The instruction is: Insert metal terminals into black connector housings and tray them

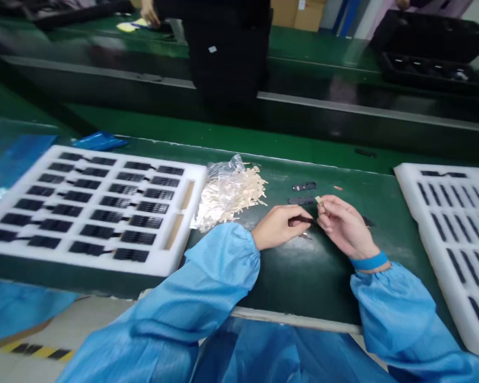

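Observation:
Over the green work surface, my left hand point(279, 226) is closed with thumb and fingers on a thin black strip-shaped part point(302, 218). Facing it, my right hand point(345, 223) pinches a small beige flat piece point(318, 200); its fingertips are close to the end of the black part. Just beyond the hands lie two narrow black parts, one farther back point(304, 186) and one nearer point(300, 200). To the left of my left hand is a heap of small beige pieces point(249, 191), partly inside a clear plastic bag point(227, 171).
A white foam tray point(195, 197) with rows of black slotted parts stands at left. Another foam tray point(415, 197) holds thin black strips at right. Behind a dark rail, a person in dark clothing point(229, 48) stands at another bench; an open black case point(431, 53) is there.

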Demonstrator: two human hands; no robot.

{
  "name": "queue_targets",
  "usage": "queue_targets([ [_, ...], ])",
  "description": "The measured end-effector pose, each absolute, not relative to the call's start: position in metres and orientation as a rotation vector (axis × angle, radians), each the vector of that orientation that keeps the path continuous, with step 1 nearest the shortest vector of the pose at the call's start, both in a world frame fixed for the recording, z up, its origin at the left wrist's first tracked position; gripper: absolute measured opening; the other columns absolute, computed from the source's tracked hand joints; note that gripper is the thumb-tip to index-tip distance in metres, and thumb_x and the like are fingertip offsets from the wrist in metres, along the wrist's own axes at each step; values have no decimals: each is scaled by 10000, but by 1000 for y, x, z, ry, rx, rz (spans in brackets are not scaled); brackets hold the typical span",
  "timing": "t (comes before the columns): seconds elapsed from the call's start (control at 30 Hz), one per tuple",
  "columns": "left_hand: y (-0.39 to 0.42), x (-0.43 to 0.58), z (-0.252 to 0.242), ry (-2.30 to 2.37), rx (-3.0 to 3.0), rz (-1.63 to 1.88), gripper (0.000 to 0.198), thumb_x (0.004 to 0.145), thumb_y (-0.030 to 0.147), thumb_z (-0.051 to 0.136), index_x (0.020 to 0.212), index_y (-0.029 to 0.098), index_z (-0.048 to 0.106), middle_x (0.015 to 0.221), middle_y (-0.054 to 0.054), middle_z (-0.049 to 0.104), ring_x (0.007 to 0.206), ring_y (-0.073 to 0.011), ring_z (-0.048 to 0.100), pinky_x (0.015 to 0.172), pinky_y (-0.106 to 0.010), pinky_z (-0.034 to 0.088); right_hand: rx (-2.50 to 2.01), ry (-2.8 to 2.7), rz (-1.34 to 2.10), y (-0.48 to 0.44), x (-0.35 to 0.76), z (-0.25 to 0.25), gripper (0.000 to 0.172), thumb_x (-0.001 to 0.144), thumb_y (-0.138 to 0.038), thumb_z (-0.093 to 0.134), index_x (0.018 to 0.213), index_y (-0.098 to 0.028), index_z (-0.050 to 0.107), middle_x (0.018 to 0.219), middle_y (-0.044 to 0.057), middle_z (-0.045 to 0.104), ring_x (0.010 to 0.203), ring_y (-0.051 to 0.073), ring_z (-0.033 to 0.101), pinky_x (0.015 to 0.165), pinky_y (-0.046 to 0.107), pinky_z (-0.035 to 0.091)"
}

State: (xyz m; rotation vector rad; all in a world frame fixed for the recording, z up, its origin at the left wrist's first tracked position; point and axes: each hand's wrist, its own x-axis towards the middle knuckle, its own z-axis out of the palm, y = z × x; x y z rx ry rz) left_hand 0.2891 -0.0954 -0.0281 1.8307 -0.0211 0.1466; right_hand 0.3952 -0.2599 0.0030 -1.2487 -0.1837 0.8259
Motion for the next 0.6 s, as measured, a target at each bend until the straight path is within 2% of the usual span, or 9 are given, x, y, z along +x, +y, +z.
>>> queue_targets([
  [0.17,-90,293,-27,223,1583,329,275,888,389,707,1050,166,709,966,-30,717,858,-149,633,787,-265,478,-1320,-220,889,-255,383,2,217,781,-325,801,907,-216,662,768,-21,556,514,78,397,450,227,309],
  [0.27,-88,293,-27,216,1604,287,257,868,416,719,932,169,683,820,6,658,754,-129,580,698,-254,444,-1361,-259,912,-254,378,-1,235,805,-359,798,928,-222,651,771,-18,580,510,82,415,453,228,334],
  [0.33,-87,293,-27,247,1638,252,246,872,411,694,848,172,642,717,30,577,675,-113,513,626,-249,395,-1438,-330,852,-254,376,-4,249,850,-417,773,954,-225,653,807,2,622,538,102,483,468,241,390],
  [0.47,-86,291,-25,292,1687,244,246,843,368,681,751,181,551,660,47,505,630,-102,446,586,-251,342,-1701,-559,623,-256,374,-8,329,871,-518,768,953,-214,672,765,19,657,599,145,593,545,282,518],
  [0.6,-85,291,-23,288,1701,205,290,836,368,675,701,188,492,636,54,473,616,-99,415,575,-255,318,-1804,-662,530,-257,372,-8,360,870,-554,763,890,-203,684,708,17,655,564,138,594,530,273,536],
])
